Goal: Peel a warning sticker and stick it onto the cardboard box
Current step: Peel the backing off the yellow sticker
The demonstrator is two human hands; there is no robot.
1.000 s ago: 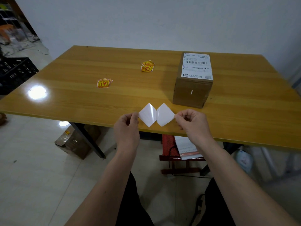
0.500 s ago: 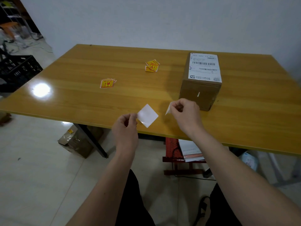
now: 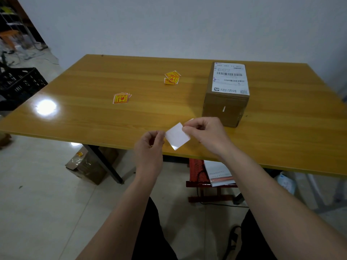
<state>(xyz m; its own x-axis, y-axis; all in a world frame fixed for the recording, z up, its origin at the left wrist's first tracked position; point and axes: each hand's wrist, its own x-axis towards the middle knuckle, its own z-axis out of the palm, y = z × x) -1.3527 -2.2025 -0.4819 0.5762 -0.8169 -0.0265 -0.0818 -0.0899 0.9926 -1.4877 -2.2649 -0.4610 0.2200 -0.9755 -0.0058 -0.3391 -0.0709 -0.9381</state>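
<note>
A white square sheet (image 3: 177,136), blank side toward me, hangs over the near table edge, pinched at its left corner by my left hand (image 3: 150,147). My right hand (image 3: 204,131) is closed just right of it, its fingertips at the sheet's upper right corner. A thin white sliver (image 3: 191,119) pokes out above those fingers; its printed side is hidden. The cardboard box (image 3: 223,107), with a white shipping label on top, stands on the table just behind my right hand. Two small piles of yellow-red warning stickers lie farther back, one pile (image 3: 121,98) to the left and the other pile (image 3: 172,78) in the middle.
The wooden table (image 3: 93,117) reaches the wall. Beneath it are a taped cardboard parcel (image 3: 88,166) on the floor, a red stool (image 3: 199,173) with papers, and a black table leg. A black crate (image 3: 18,83) stands at far left.
The two joined white squares came apart: the left hand kept one, the right hand drew the other away toward the box, then came back to the left hand's sheet.
</note>
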